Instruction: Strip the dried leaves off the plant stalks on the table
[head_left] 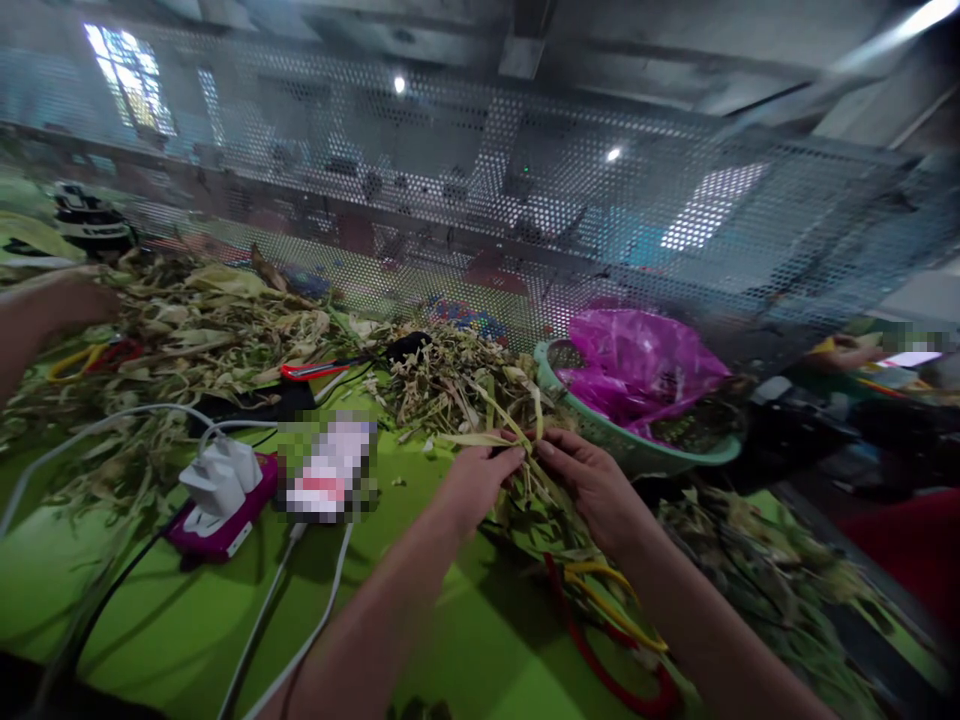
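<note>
My left hand [484,480] is closed in a pinch on a pale green-yellow plant stalk [526,445], in front of the heap. From the other side my right hand [589,482] pinches the same stalk between thumb and fingers. Narrow leaf strips stick out above and to the left of both hands. Under them lies a bunch of drying plant stems [529,510]. Scissors with red and yellow handles [619,590] rest on the green table beside my right forearm, their blades hidden under the plants.
A green basket [637,455] holding a purple plastic bag [645,365] stands behind my right hand. To the left are a phone [330,470], a power strip [232,535] with white chargers, cables and a red cutter [322,369]. Another person's hand [64,300] touches the plant heap.
</note>
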